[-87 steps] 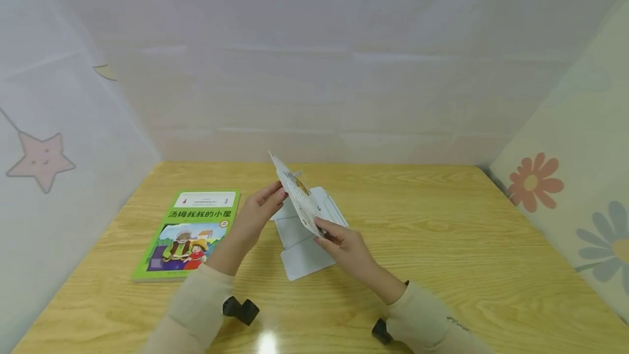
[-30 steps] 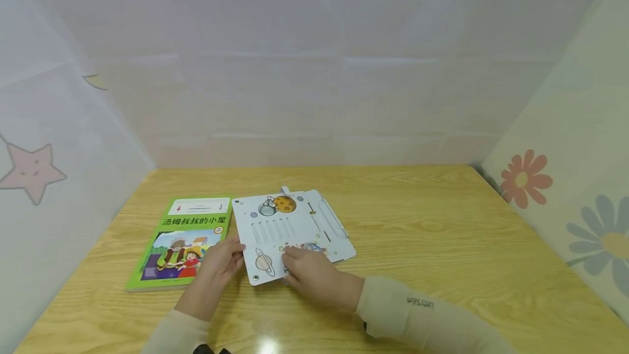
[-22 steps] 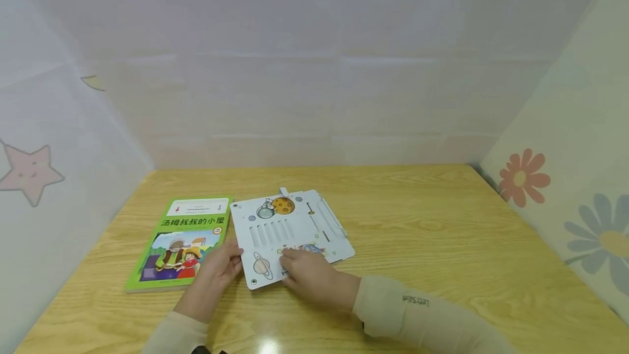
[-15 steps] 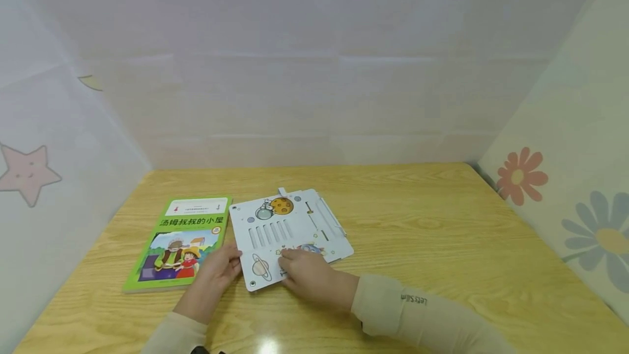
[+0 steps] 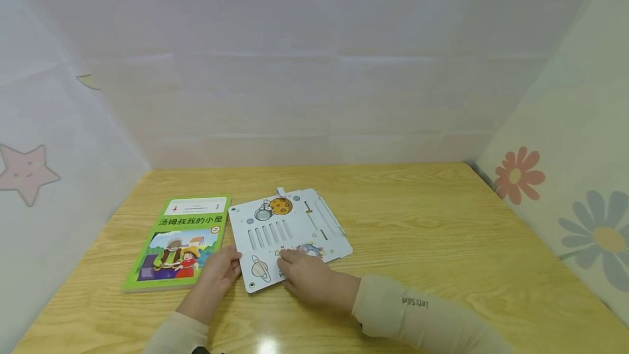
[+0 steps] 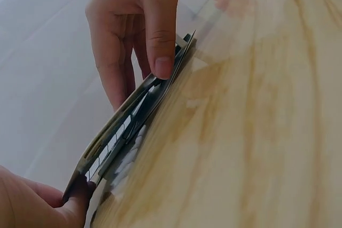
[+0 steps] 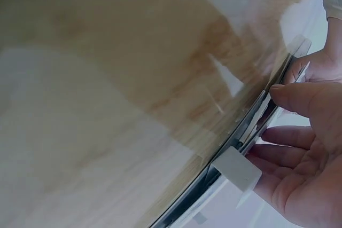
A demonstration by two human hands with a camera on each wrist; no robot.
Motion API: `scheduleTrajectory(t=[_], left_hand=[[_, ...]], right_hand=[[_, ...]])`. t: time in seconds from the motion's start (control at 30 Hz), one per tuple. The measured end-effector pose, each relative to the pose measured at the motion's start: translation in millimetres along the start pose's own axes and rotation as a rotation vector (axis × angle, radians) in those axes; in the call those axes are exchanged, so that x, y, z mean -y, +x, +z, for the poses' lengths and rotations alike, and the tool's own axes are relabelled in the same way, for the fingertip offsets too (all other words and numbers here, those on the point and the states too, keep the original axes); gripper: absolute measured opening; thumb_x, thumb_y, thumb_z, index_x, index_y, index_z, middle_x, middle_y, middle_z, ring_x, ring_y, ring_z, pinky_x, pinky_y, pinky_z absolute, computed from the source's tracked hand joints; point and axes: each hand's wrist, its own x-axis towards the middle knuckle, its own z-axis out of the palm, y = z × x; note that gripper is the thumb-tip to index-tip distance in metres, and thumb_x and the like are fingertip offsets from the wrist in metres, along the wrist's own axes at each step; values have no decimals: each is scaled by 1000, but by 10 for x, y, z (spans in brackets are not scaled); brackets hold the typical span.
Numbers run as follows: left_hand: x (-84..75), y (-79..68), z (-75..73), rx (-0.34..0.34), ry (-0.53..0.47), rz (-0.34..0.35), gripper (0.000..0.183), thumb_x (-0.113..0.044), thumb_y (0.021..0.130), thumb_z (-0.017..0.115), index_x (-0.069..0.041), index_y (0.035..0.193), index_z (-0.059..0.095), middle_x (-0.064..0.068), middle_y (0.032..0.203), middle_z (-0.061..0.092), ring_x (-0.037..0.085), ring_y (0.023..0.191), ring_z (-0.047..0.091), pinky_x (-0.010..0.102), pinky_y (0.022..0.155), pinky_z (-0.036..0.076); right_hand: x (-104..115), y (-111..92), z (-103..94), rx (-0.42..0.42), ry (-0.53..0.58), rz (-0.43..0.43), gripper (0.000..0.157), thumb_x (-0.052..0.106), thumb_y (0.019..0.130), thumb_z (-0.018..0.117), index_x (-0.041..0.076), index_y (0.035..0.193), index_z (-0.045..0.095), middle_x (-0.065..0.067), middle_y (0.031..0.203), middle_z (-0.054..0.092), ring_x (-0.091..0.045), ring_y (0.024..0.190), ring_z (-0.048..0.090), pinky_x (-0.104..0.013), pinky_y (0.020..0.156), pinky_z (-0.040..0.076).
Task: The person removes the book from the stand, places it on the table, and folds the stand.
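Note:
A white folding book stand [image 5: 297, 222] lies folded over at the table's middle, with an astronaut, a ringed planet and a rocket printed on its top panel and several slots cut through it. My left hand [image 5: 221, 269] pinches its left edge. Along the near edge my right hand [image 5: 312, 280] grips it, thumb beneath and fingers over the printed face, covering part of the rocket. In the left wrist view the stand's layers [image 6: 120, 126] show a narrow gap between them. Near my right hand, a white tab [image 7: 238, 170] sticks out from the layers.
A green picture book [image 5: 194, 220] lies face up just left of the stand, close to my left hand. Both are on a wooden table [image 5: 417, 223]. White printed sheets [image 5: 314, 92] form walls behind and at both sides.
The stand's upper panel, earlier tilted up on edge between my hands, now lies down over the lower part. My right hand has moved to the near edge. Over the last second both hands hold nearly still.

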Motion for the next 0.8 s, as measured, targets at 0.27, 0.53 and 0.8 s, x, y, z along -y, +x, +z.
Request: scheduleTrajectory(t=[0.27,0.53,0.8], left_hand=[[47,-2,28,-74,79,33,47,12,80,34,13,127,25,27,130,30,18,96,48,17,73,45],[63,-16,59,-139,114,20,48,9,82,37,9,128,27,24,130,32,28,111,38,27,86,41],[103,-13,71,-156,136,47,44,7,83,36,11,127,30,26,128,34,30,115,36,33,92,34]], right_hand=[[-22,-16,-30,15,43,-18,38,23,84,54,7,117,51,-11,124,44,-21,115,39,-30,96,29],[-71,1,-37,24,124,-48,38,25,84,54,6,117,52,-9,122,46,-18,114,40,-28,96,29],[-216,-135,-217,-81,257,74,41,25,86,52,2,120,49,-10,124,46,-20,114,40,-31,95,31]])
